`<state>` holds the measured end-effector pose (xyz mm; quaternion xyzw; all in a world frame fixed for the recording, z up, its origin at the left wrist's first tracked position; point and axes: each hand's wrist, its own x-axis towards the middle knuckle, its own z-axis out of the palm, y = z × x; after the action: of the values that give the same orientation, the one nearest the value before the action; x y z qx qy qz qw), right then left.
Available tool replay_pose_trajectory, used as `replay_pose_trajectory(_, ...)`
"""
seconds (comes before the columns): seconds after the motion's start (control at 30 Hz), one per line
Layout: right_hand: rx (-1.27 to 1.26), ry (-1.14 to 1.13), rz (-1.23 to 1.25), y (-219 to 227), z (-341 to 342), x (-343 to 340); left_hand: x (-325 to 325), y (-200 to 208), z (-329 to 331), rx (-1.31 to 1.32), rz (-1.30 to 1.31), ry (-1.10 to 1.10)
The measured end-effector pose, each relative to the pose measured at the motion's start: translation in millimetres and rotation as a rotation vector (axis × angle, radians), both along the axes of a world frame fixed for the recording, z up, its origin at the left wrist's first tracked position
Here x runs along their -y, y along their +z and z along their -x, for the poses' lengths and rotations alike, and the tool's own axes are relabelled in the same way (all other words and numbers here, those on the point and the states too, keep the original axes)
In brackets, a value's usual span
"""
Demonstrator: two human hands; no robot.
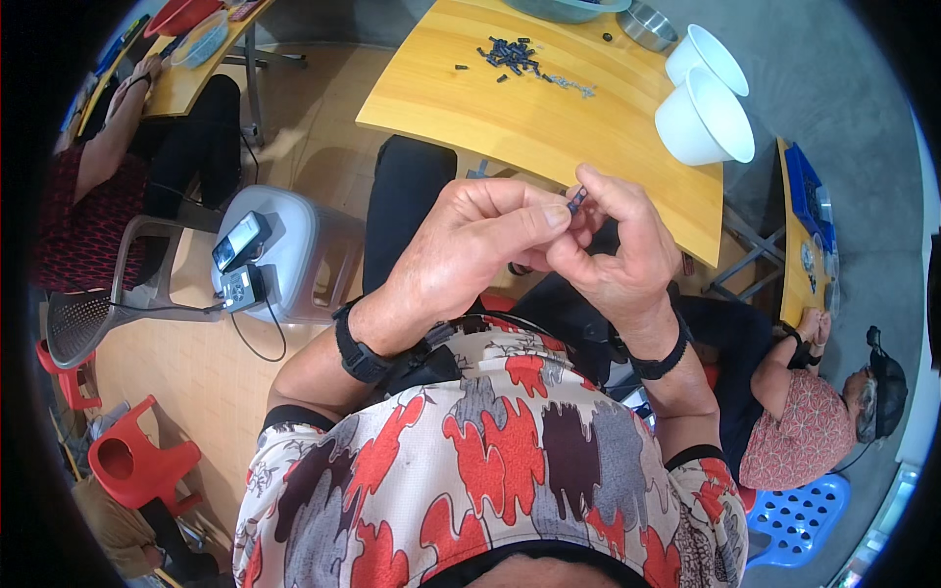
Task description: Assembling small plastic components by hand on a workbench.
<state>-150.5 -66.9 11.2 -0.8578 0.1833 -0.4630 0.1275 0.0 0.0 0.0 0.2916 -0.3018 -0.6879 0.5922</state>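
- Pinching one small, dark, slim piece (578, 199), the left hand (466, 235) has its thumb and forefinger closed on it, above the table's near edge.
- The right hand (627, 240) curls its fingers around the piece's upper end; whether they grip it, I cannot tell.
- One yellow wood-grain table (588, 122) bears one pile of small dark pieces (512, 57), too crowded to count, and one scatter of tiny clear pieces (573, 86) beside it.
- Two white round tubs (698, 122), one round steel bowl (647, 27) and one translucent basin (569, 8) stand along its far and right edges.
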Motion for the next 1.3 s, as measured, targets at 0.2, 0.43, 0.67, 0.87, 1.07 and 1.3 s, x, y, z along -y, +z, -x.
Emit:
replay_pose_trajectory(0.2, 0.021, 0.005, -0.013, -1.0, -0.8, -4.4, -5.2, 3.5, 3.2, 0.118, 0.048, 0.044)
replay_pose_trajectory(0.43, 0.030, -0.011, 0.054, 0.6, -2.1, -1.2, -0.6, 6.7, 4.0, 0.217, 0.122, 0.082)
replay_pose_trajectory(0.67, 0.013, -0.010, 0.025, -2.1, -0.8, 5.3, 6.8, 4.3, 5.2, 0.245, 0.086, 0.074)
replay_pose_trajectory(0.87, 0.021, -0.041, -0.158, -8.1, -1.8, 6.3, 12.6, -2.0, 5.2, 0.150, 0.046, 0.068)
replay_pose_trajectory(1.07, -0.006, -0.038, -0.170, -11.0, -1.1, 4.3, 12.7, -8.4, 3.5, 0.095, 0.031, 0.038)
replay_pose_trajectory(1.3, -0.048, -0.024, -0.040, -8.9, -3.4, 5.5, 8.0, -6.2, 3.6, 0.141, 0.065, 0.059)
